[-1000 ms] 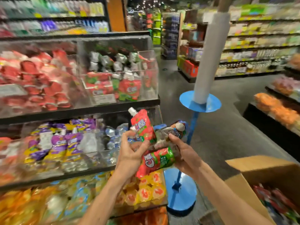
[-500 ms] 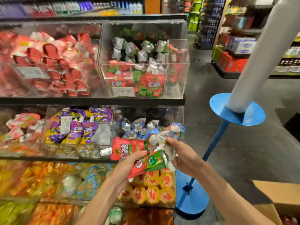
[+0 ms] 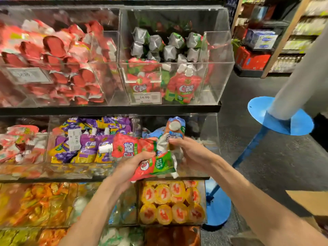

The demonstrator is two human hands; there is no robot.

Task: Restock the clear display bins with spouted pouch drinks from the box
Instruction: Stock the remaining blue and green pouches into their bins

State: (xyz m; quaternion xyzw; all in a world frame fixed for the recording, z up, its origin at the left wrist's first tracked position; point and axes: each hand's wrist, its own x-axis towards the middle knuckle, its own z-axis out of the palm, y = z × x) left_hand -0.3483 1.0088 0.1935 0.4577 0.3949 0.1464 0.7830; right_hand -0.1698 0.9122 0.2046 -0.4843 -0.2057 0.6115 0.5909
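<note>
hands [image 3: 159, 157] w/ pouches [image 3: 142, 153], clear bins [image 3: 218, 80] ahead, blue stand [image 3: 280, 119] rt

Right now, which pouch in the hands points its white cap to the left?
The upper red pouch in the left hand; it lies sideways, while the blue pouch in the right hand stands cap up.

A dark grey speckled floor [image 3: 266, 174] ran to the right of the fixture. On it stood a blue stand [image 3: 218, 206] with a round base, a slanted blue post [image 3: 248, 150] and a blue disc [image 3: 280, 118], from which a pale grey tube [image 3: 301, 82] rose to the upper right. Far right, wood-framed shelving [image 3: 284, 38] held blurred boxed goods. A black shelf board [image 3: 106, 110] crossed the left.
</note>
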